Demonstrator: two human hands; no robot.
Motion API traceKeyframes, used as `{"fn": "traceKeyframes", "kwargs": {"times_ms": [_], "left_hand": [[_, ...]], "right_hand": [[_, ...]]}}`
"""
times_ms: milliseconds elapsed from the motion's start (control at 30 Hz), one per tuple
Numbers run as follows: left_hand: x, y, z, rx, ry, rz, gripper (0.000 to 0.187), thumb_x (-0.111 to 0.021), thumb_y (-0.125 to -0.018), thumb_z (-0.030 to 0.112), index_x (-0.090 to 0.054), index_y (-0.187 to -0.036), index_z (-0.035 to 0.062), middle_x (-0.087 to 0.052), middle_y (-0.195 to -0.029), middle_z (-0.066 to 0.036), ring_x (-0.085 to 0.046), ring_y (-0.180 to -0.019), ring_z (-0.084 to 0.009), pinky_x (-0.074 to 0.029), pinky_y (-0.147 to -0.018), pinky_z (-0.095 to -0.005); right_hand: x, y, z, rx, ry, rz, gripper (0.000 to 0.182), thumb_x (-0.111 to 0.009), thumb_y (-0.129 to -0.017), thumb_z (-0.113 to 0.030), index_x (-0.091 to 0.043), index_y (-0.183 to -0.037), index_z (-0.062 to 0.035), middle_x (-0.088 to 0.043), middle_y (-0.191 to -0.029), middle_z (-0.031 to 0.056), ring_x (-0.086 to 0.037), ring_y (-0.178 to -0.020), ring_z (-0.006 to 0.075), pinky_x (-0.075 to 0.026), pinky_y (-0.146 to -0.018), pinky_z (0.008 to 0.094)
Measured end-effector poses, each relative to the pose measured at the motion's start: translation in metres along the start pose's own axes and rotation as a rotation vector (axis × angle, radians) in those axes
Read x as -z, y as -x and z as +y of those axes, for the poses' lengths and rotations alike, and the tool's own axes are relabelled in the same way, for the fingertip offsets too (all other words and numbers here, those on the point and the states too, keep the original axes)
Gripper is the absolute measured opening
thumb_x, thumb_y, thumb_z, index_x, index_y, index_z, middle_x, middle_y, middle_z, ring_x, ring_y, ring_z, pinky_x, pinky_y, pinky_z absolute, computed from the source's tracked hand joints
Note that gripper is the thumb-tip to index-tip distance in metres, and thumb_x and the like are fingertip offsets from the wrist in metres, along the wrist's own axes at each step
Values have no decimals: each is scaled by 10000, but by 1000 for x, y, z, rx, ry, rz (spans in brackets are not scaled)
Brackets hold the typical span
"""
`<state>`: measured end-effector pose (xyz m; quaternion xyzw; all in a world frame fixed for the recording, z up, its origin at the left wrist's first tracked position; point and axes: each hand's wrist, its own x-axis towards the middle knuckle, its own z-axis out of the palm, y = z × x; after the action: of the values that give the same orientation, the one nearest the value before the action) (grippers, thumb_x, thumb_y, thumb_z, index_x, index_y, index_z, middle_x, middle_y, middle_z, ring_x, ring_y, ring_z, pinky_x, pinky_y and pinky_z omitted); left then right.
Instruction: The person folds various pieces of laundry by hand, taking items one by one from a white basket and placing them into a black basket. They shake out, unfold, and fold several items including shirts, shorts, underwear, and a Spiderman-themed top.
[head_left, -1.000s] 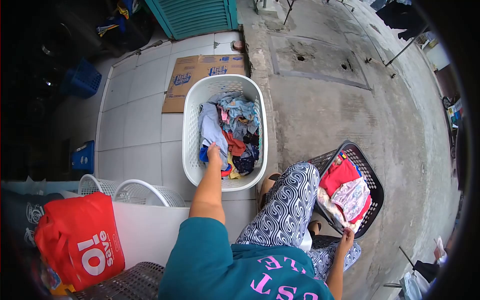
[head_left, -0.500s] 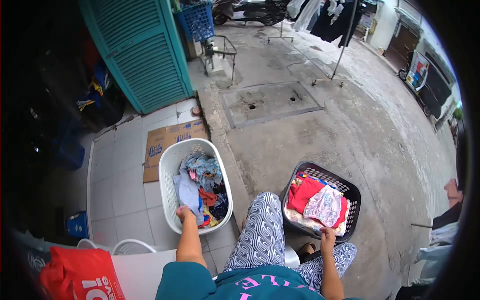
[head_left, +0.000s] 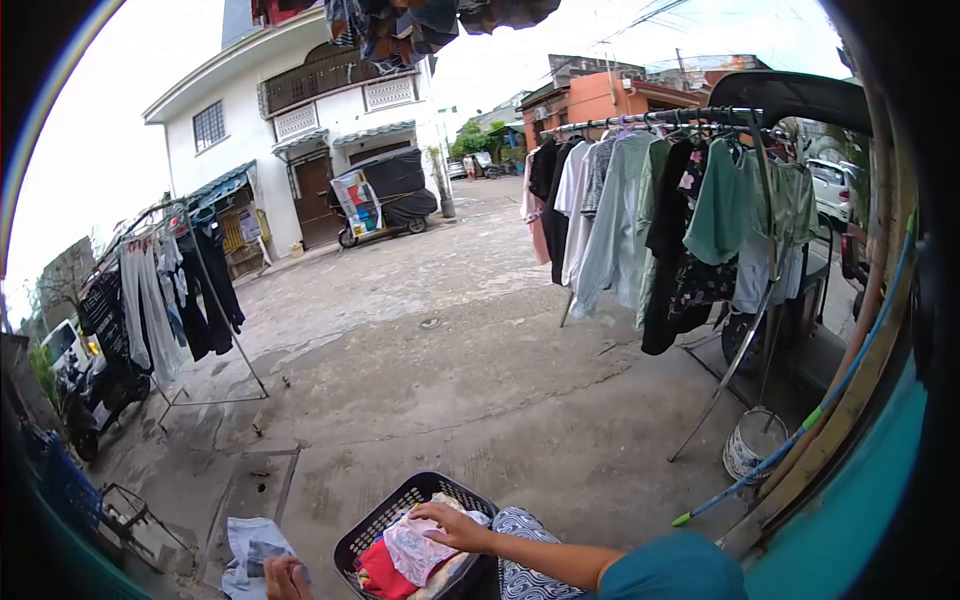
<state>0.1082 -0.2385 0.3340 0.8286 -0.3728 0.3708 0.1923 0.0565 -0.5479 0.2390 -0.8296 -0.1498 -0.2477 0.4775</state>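
Note:
At the bottom left, my left hand (head_left: 287, 578) is closed on a light blue garment (head_left: 248, 548) with a greyer patch, which hangs out to the left of the dark basket. My right hand (head_left: 450, 526) reaches over the dark perforated laundry basket (head_left: 345, 548), its fingers apart and at the top of a pale pink patterned garment (head_left: 412, 552). A red garment (head_left: 382, 574) lies beside that one in the basket, with more folded cloth around it. My patterned trouser leg (head_left: 525, 545) is right next to the basket.
A rack of hung clothes (head_left: 620, 220) stands at right, a second rack (head_left: 185, 290) at left. A white bucket (head_left: 752, 447) and a blue-green pole (head_left: 765, 465) are at the right edge. A covered vehicle (head_left: 385, 200) is parked across the concrete lane (head_left: 430, 380).
My view has swung up and right toward the street. The light blue garment has come out of the white basket in my left hand. My right hand has moved from the basket's near edge over the clothes.

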Motion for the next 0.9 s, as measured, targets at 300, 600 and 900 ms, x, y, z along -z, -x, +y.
{"fn": "traceKeyframes", "kwargs": {"times_ms": [300, 600, 900], "left_hand": [[-36, -65, 135, -138, 779, -306, 83, -545, -791, 20, -550, -872, 32, -526, -823, -153, -523, -762, -318, -430, -681, -359], [-51, -31, 105, -85, 926, -326, 120, -534, -798, -43, -527, -903, 15, -496, -890, -107, -500, -819, -206, -415, -750, -277], [-51, 14, 44, 460, 1063, -536, 388, -618, -788, 110, -432, -1125, 62, -494, -1002, -57, -488, -876, -154, -408, -724, -238]], "right_hand": [[65, 12, -57, -346, -438, -291, 597, -635, -697, -172, -381, -1232, -97, -512, -987, 65, -472, -943, 153, -352, -830, 285], [22, 43, -35, -630, -709, -685, 575, -656, -731, -342, -438, -1160, -28, -507, -1003, 46, -463, -891, 145, -404, -676, 276], [23, -6, -32, -238, -674, -162, 210, -628, -731, -137, -551, -901, -40, -554, -811, 9, -520, -790, 100, -400, -688, 260]]}}
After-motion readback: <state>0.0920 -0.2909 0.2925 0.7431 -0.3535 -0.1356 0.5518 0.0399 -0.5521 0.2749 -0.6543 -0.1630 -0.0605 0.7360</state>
